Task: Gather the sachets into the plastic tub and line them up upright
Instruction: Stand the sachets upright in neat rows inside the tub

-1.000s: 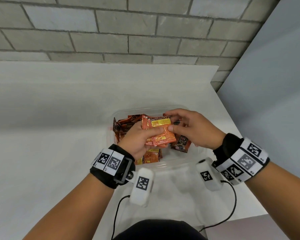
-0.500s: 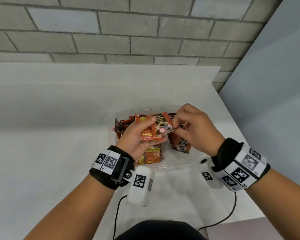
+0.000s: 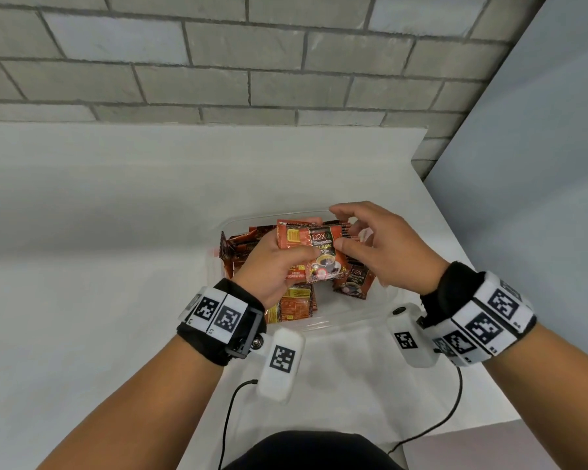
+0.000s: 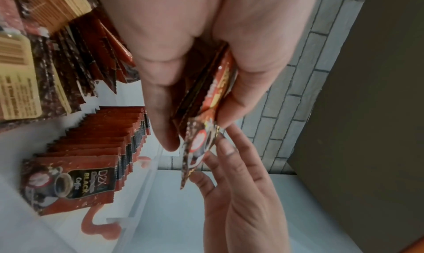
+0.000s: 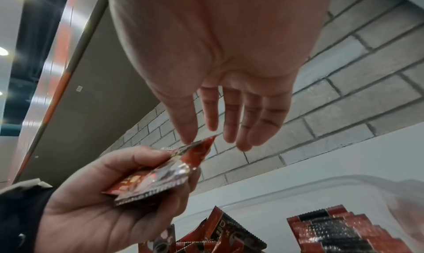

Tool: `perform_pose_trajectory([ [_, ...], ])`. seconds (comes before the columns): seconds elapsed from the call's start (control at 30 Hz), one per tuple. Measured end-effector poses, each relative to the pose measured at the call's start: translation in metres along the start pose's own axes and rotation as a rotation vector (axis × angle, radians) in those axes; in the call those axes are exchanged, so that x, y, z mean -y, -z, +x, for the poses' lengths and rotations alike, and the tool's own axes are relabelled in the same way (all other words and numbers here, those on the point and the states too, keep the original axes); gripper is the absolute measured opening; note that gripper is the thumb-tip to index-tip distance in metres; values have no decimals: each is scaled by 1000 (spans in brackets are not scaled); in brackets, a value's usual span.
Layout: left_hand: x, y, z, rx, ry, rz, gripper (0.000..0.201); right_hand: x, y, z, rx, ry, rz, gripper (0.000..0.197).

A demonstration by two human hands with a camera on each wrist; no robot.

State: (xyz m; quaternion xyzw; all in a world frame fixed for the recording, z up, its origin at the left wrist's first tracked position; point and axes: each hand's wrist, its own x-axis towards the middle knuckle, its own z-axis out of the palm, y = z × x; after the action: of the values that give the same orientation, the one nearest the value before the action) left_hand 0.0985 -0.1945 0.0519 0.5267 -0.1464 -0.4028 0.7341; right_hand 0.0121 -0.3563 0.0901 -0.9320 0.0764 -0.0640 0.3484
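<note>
The head view shows both hands above a clear plastic tub (image 3: 323, 322) on the white table (image 3: 82, 300), near its right edge. The left hand (image 3: 272, 266) grips a small bundle of coffee sachets (image 3: 319, 252), thumb on the front face and fingers behind. The right hand (image 3: 387, 249) is spread just right of the bundle, fingers loosely extended, holding nothing.

The left wrist view adds what the head view hides: a neat upright row of sachets (image 4: 103, 148) stands on edge along one side of the tub, with a looser leaning group (image 4: 75, 39) beside it.

The right wrist view shows the right thumb tip (image 5: 188, 137) at the bundle's upper corner (image 5: 206, 144); whether they are in contact cannot be told. It also shows the tub's far rim (image 5: 298, 189) and the sachet tops below.
</note>
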Motion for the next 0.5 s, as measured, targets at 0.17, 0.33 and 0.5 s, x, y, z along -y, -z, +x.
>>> perform_pose_trajectory([
  [0.17, -1, -4, 5, 4, -8, 50, 33, 3, 12, -1, 91, -57, -23, 25],
  [0.33, 1, 7, 10, -138, 26, -7, 17, -19, 14, -8, 230, -209, -221, 8],
  [0.5, 3, 10, 9, -117, 43, -3, 21, -32, -6, -7, 425, -215, -652, 9],
])
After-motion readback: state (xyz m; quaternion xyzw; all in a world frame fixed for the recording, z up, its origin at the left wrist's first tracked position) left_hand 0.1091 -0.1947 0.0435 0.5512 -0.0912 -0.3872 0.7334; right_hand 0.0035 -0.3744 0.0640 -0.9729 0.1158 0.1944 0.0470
